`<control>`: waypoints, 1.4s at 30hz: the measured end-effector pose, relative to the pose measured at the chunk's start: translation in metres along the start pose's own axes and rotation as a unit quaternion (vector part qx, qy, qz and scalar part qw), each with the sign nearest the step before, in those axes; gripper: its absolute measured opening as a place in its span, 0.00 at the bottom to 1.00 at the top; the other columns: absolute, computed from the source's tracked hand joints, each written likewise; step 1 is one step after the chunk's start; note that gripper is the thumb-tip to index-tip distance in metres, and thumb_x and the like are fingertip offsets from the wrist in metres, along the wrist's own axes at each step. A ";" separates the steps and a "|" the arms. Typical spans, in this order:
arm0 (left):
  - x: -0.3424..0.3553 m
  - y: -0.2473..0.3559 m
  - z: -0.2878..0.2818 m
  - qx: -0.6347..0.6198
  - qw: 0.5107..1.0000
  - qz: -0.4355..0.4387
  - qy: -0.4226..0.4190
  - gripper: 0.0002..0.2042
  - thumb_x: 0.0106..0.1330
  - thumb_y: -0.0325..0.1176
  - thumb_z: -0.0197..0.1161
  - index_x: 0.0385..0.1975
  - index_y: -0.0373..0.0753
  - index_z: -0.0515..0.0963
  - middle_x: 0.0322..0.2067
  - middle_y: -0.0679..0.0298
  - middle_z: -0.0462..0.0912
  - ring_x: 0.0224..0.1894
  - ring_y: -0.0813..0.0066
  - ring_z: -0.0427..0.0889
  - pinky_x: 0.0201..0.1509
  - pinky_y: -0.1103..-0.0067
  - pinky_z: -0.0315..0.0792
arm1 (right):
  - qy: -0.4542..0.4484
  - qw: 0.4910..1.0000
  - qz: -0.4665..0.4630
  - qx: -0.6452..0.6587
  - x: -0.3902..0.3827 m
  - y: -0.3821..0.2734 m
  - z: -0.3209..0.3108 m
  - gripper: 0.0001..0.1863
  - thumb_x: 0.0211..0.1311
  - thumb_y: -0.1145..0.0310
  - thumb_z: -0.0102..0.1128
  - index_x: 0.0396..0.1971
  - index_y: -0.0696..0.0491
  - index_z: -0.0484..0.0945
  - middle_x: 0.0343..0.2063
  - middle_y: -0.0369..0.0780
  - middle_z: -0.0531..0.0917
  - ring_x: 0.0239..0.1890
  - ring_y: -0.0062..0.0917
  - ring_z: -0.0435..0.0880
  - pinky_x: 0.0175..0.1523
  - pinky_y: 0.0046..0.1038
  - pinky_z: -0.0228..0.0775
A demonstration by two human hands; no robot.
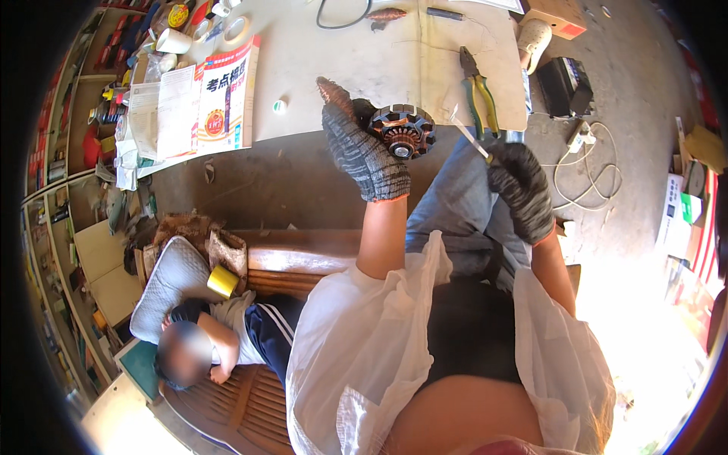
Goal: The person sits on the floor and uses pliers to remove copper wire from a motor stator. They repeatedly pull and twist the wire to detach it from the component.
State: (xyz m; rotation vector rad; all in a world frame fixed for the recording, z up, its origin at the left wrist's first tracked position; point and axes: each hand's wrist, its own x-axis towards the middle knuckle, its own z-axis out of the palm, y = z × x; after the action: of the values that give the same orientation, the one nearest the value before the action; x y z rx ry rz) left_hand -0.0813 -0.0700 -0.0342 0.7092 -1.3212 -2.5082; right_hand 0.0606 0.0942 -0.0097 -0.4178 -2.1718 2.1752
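My left hand (362, 149), in a dark knit glove with an orange cuff, grips a round motor stator (405, 130) with copper windings and a metal hub, held up over my lap. My right hand (522, 189), gloved the same way, is shut on a thin metal tool (468, 138) whose tip points toward the stator's right side. Just beyond my hands, a pair of pliers with green and yellow handles (479, 95) lies on the pale worktable (349, 61).
Books and papers (201, 102), tape rolls (235, 30) and a black cable (341, 19) lie on the table. A person rests on a wooden bench (258, 265) at my left. A black box (565, 83) and white cords (588, 171) sit on the concrete floor at right. Shelves line the left.
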 end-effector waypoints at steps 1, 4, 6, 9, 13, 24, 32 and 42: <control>-0.003 0.000 0.003 -0.005 1.000 -0.001 0.001 0.16 0.64 0.49 0.50 0.35 0.41 0.72 0.23 0.67 0.73 0.24 0.76 0.72 0.27 0.78 0.69 | 0.009 0.999 -0.006 -0.047 -0.006 -0.008 0.003 0.11 0.60 0.72 0.54 0.43 0.56 0.74 0.34 0.38 0.79 0.37 0.23 0.77 0.44 0.23 0.69; -0.010 0.000 0.010 -0.020 1.000 -0.003 0.006 0.16 0.65 0.49 0.50 0.35 0.40 0.72 0.24 0.67 0.73 0.25 0.76 0.73 0.28 0.78 0.70 | 0.026 0.984 -0.027 -0.175 -0.012 -0.017 0.005 0.09 0.58 0.75 0.55 0.39 0.58 0.77 0.36 0.40 0.80 0.39 0.24 0.78 0.46 0.23 0.68; -0.012 0.002 0.012 -0.030 0.999 -0.001 0.013 0.17 0.65 0.48 0.49 0.35 0.40 0.72 0.25 0.66 0.74 0.25 0.75 0.73 0.29 0.78 0.71 | 0.054 0.978 -0.059 -0.193 -0.015 -0.012 0.007 0.09 0.56 0.75 0.58 0.38 0.58 0.76 0.35 0.41 0.80 0.38 0.23 0.79 0.45 0.23 0.69; -0.014 0.000 0.010 0.033 0.997 0.063 -0.005 0.17 0.66 0.48 0.48 0.35 0.39 0.72 0.26 0.65 0.74 0.26 0.74 0.73 0.30 0.79 0.71 | 0.097 0.983 -0.021 -0.153 -0.019 -0.017 0.014 0.10 0.54 0.75 0.61 0.37 0.58 0.75 0.34 0.42 0.80 0.35 0.23 0.80 0.42 0.24 0.71; -0.015 0.000 0.009 0.048 0.995 0.088 -0.007 0.17 0.66 0.48 0.47 0.36 0.38 0.72 0.27 0.64 0.74 0.27 0.74 0.74 0.32 0.79 0.71 | 0.129 0.973 -0.087 -0.172 -0.022 -0.010 0.014 0.12 0.51 0.76 0.63 0.36 0.58 0.74 0.32 0.42 0.79 0.34 0.23 0.80 0.41 0.24 0.72; -0.014 -0.004 0.009 0.023 0.998 0.055 -0.015 0.17 0.66 0.48 0.48 0.37 0.38 0.71 0.28 0.63 0.74 0.30 0.73 0.74 0.34 0.78 0.71 | 0.135 0.975 -0.085 -0.155 -0.023 -0.011 0.020 0.12 0.51 0.77 0.63 0.36 0.57 0.73 0.32 0.40 0.79 0.35 0.22 0.79 0.42 0.23 0.72; -0.011 -0.004 0.004 0.024 0.998 0.053 -0.007 0.17 0.65 0.47 0.49 0.39 0.38 0.72 0.29 0.64 0.74 0.31 0.74 0.74 0.36 0.78 0.71 | 0.128 0.977 -0.075 -0.151 -0.022 0.001 0.024 0.11 0.51 0.76 0.63 0.36 0.58 0.74 0.31 0.40 0.80 0.35 0.23 0.80 0.42 0.24 0.72; -0.018 -0.005 0.006 0.044 0.998 0.031 -0.031 0.16 0.66 0.46 0.49 0.37 0.38 0.72 0.26 0.66 0.73 0.27 0.77 0.71 0.30 0.80 0.69 | 0.140 0.983 -0.045 -0.109 -0.027 -0.003 0.030 0.12 0.52 0.76 0.63 0.38 0.58 0.75 0.32 0.41 0.81 0.36 0.21 0.80 0.43 0.23 0.72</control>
State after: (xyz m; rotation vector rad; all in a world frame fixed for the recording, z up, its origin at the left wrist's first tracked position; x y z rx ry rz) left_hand -0.0692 -0.0555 -0.0296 0.6019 -1.4589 -2.4543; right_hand 0.0793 0.0590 -0.0026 -0.5832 -2.2249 1.7187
